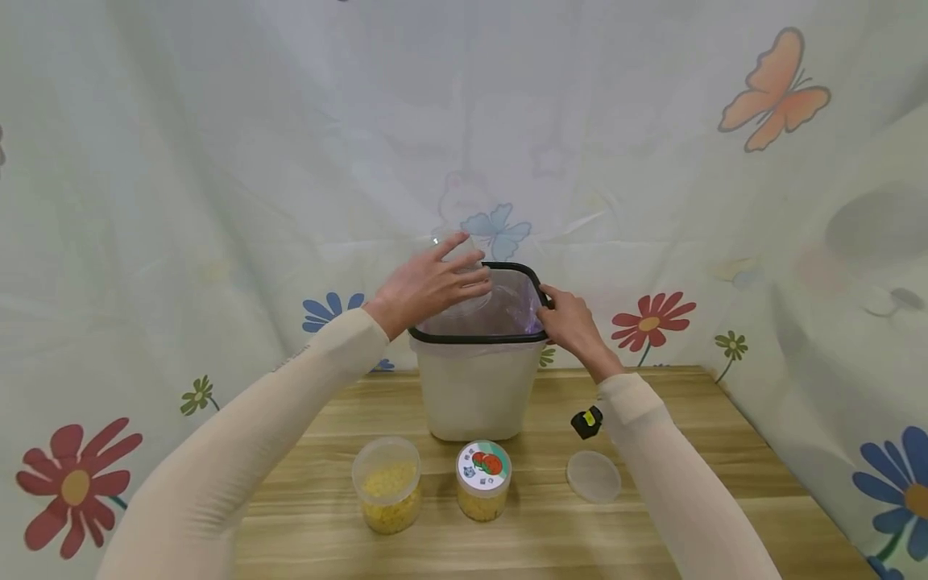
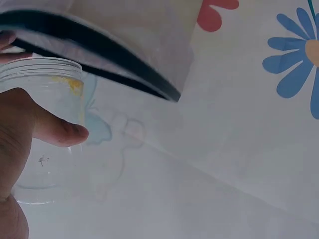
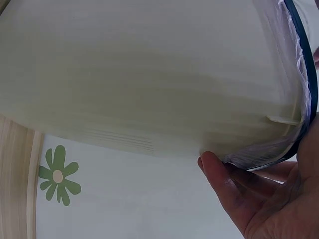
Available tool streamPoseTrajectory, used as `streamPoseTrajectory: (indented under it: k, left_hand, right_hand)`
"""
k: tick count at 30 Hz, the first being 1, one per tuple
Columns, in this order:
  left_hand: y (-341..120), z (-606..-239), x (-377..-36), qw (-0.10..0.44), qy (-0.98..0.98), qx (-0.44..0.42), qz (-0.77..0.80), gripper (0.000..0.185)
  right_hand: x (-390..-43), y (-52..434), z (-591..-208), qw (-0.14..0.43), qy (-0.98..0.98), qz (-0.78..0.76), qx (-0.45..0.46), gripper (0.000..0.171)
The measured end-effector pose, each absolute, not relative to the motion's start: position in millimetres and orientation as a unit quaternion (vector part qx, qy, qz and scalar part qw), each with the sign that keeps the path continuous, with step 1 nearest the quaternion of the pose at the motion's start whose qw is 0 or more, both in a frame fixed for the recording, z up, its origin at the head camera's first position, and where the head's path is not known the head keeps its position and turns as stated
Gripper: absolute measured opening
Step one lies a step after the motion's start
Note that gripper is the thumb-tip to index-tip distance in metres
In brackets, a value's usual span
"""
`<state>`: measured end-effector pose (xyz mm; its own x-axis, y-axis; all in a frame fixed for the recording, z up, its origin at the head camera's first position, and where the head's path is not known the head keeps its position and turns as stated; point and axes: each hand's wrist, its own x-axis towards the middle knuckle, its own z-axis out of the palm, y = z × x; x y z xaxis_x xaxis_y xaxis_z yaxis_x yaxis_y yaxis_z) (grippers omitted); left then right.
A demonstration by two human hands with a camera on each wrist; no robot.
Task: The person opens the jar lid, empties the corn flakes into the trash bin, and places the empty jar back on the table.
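A cream bin [image 1: 474,387] with a black rim and a clear liner stands on the wooden table [image 1: 725,451]. My left hand [image 1: 453,278] holds an empty clear plastic jar [image 1: 464,262] tipped over the bin's open top. In the left wrist view my thumb [image 2: 57,130] lies across the jar [image 2: 45,99], which has a yellow smear inside near its mouth, close to the bin's black rim [image 2: 99,55]. My right hand [image 1: 553,312] grips the bin's right rim. In the right wrist view its thumb [image 3: 219,172] sits under the rim and liner [image 3: 299,114], beside the bin wall [image 3: 149,74].
In front of the bin stand an open jar of yellow pieces [image 1: 387,483] and a lidded jar [image 1: 483,479] with the same filling. A loose clear lid [image 1: 594,476] and a small black-and-yellow object [image 1: 586,421] lie to the right. Flowered cloth [image 1: 217,161] hangs behind and beside the table.
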<state>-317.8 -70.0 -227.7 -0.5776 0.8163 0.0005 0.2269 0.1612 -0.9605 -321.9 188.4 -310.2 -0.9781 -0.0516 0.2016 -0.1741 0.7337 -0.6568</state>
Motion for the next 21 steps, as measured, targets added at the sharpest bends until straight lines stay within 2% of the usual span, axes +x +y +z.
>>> streamPoseTrajectory:
  k: [8, 21]
  left_hand:
    - [-69, -244, -320, 0.260, -0.701, -0.373, 0.550, 0.100]
    - [-72, -235, -320, 0.275, -0.685, -0.368, 0.566, 0.103]
  right_hand:
    - [-322, 190, -310, 0.081, -0.927, 0.362, 0.061, 0.057]
    - [-324, 191, -312, 0.086, -0.928, 0.358, 0.065, 0.057]
